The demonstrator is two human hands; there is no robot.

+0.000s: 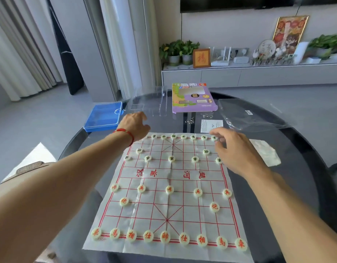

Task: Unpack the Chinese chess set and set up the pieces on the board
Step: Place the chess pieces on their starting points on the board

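**Living room w/ long grey media cabinet**

Low grey cabinet (239,75) runs along pale back wall (230,29). Above it — bottom edge of a dark TV (236,3). On top: potted plants (178,51) at left end, framed calligraphy (201,58) beside them, white router (219,57) mid, gold-framed picture (289,33) toward right. Left of cabinet — pale curtains (17,46), bright daylight. Grey floor (40,114) in front.

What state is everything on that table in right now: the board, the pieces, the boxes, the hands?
Chess board: unfolded, flat, creased.
Red pieces: lined up on near side.
Black pieces: lined up on far side.
Blue plastic case: closed.
Purple box: lying flat.
Left hand: at far left corner, grip hidden.
Right hand: fingers curled at far right corner piece.
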